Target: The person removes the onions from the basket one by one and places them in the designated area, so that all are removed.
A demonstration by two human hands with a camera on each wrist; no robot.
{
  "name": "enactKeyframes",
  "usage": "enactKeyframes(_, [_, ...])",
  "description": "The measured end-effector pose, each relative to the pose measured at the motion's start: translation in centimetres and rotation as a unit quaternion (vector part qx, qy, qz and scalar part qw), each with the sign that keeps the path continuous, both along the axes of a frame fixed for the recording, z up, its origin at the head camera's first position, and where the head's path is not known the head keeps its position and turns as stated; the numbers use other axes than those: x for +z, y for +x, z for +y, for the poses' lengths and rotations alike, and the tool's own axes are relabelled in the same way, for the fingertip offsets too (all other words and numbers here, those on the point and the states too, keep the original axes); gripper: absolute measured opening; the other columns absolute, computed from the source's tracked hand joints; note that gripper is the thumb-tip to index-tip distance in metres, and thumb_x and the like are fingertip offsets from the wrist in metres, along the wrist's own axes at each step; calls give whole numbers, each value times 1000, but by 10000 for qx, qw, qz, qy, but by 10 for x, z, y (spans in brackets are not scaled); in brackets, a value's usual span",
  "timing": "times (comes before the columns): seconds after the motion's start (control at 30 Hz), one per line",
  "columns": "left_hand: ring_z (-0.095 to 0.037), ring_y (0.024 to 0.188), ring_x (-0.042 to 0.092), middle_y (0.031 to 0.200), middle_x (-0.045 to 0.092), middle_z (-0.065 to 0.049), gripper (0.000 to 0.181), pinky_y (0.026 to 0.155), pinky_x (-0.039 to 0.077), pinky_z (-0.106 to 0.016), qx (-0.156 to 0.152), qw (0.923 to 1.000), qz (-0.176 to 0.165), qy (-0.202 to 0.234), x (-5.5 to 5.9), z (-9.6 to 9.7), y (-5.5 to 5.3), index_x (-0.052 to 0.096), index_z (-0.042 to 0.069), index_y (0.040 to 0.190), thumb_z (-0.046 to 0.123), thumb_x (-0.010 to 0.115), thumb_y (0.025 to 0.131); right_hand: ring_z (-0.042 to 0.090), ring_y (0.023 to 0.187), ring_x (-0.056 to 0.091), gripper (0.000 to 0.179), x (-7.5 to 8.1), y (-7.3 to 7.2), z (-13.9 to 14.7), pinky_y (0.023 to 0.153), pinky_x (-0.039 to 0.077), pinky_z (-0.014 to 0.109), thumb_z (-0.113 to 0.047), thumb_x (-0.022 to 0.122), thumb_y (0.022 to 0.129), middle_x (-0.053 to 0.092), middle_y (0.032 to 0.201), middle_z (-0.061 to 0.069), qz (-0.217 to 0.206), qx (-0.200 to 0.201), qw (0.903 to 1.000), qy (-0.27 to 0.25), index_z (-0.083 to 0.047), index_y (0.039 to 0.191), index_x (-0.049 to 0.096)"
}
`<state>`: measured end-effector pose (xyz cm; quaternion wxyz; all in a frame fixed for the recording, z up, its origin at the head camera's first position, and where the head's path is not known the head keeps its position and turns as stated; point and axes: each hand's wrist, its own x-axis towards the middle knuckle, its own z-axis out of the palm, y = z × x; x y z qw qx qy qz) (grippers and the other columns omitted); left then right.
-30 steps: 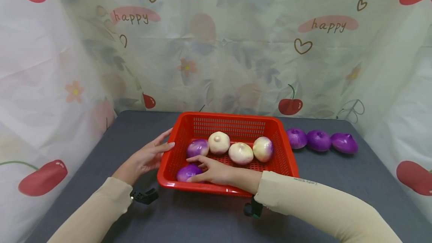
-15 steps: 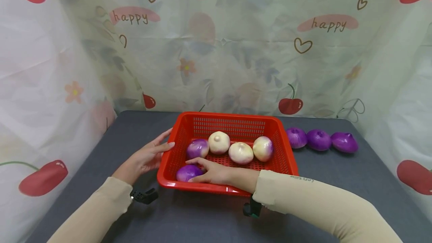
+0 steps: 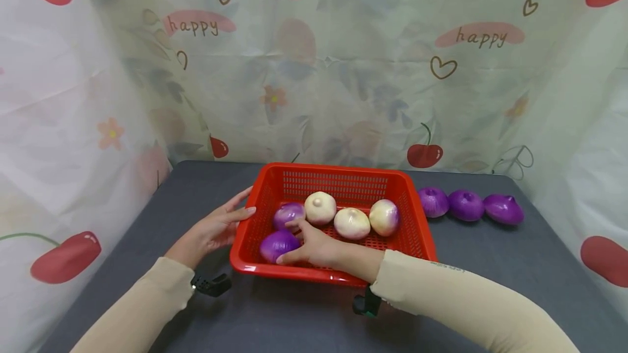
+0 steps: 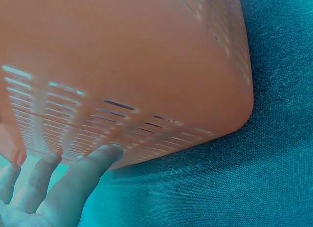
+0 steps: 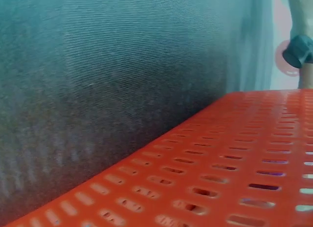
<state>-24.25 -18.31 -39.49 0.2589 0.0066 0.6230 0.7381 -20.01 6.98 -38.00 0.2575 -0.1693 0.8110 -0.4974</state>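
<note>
My right hand [image 3: 319, 245] reaches over the near rim of a red plastic basket [image 3: 343, 170] and grips a purple onion [image 3: 277, 246] at its front left corner, thumb on the near side and fingers on the far side. Just behind it lies a purple-and-white onion [image 3: 288, 214]. My left hand [image 3: 211, 233] rests at the basket's left side, thumb at the rim. In the left wrist view, its straight fingers [image 4: 78, 188] lie along the slotted outer wall [image 4: 122, 65]. The right wrist view has the basket's slotted wall [image 5: 205, 183] but not the hand.
Further right in the basket sit pale, onion-like bulbs [image 3: 351, 223], one of them with a purple side [image 3: 385, 217]. Outside, three purple onions [image 3: 466, 205] stand in a row on the dark grey table [image 3: 481, 255]. A printed curtain [image 3: 324, 97] hangs behind.
The purple onion in my right hand has risen slightly and turned in the basket's front left corner; the fingers have shifted with it. The left hand stays at the basket's side.
</note>
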Motion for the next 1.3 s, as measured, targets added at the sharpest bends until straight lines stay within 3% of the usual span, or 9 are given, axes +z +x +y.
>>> enactKeyframes(0.27, [-30, 112, 65, 153, 34, -17, 72, 88, 54, -49, -10, 9998, -79, 168, -1, -1, -2, 16, 39, 154, 24, 58, 97, 31, 127, 47, 79, 23, 7, 9, 101, 47, 45, -18, 80, 78, 44, 142, 17, -252, -625, 9972, -332, -6, 143, 38])
enactKeyframes(0.47, [-29, 112, 65, 151, 37, -17, 70, 88, 54, -51, 63, 9997, -161, 193, -2, -1, -3, 19, 39, 153, 21, 58, 98, 33, 125, 48, 76, 55, 10, 39, 97, 50, 45, -18, 80, 78, 42, 141, 15, -406, -894, 9922, -770, -13, 142, 39])
enactKeyframes(0.63, [-33, 119, 60, 153, 35, -17, 73, 89, 53, -51, 74, 9998, -127, 101, -1, -1, -2, 17, 39, 154, 23, 59, 97, 34, 128, 47, 77, 83, 8, 78, 98, 50, 40, -16, 78, 80, 36, 146, 15, -67, -1026, 9900, -969, -13, 144, 36])
enactKeyframes(0.8, [-33, 118, 60, 155, 31, -19, 72, 90, 53, -51, -42, 9997, -120, 203, 1, -1, -2, 15, 38, 154, 22, 57, 98, 28, 122, 50, 77, 99, 9, 121, 96, 50, 30, -15, 73, 86, 35, 145, 20, 308, -1152, 9861, -1156, -11, 148, 27])
enactKeyframes(0.9, [-32, 118, 61, 155, 32, -18, 71, 89, 53, -51, -41, 9996, -153, 230, 1, 0, -3, 16, 39, 154, 22, 57, 98, 18, 116, 54, 74, 103, 10, 149, 92, 51, 24, -13, 68, 90, 33, 144, 22, 440, -1258, 9816, -1366, -12, 148, 21])
enactKeyframes(1.0, [-35, 122, 58, 155, 32, -16, 72, 90, 53, -51, -15, 9996, -173, 221, 0, 0, -2, 16, 40, 154, 22, 58, 97, 11, 111, 57, 69, 101, 9, 178, 89, 53, 23, -13, 64, 93, 33, 143, 15, 574, -1483, 9762, -1474, -16, 147, 20])
enactKeyframes(1.3, [-35, 122, 58, 155, 31, -17, 74, 90, 53, -51, -7, 9998, -99, 174, -1, -1, -3, 16, 39, 154, 23, 59, 97, 5, 103, 58, 56, 73, 7, 241, 79, 58, 25, -7, 59, 95, 35, 126, 0, 631, -2135, 9491, -2228, -25, 138, 27])
